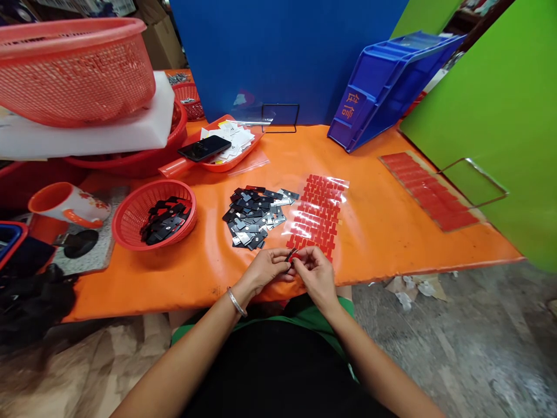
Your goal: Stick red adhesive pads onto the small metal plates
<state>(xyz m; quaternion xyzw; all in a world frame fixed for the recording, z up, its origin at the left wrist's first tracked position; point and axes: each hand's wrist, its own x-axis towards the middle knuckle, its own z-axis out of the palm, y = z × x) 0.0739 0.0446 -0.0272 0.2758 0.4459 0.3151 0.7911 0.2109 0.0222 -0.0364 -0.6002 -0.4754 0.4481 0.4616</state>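
Note:
My left hand pinches a small black plate near the front edge of the orange table. My right hand meets it there, thumb and fingertips closed at the plate; a bit of red shows between the two hands, too small to make out fully. Just beyond my right hand lies a clear sheet of red stickers. Left of that sheet spreads a loose pile of black and silvery plates. More black plates sit in a round red basket.
A red scoop with paper slips and a phone stands behind the pile. At left are a mug and a large basket. A blue crate leans at the back right, near another red sheet.

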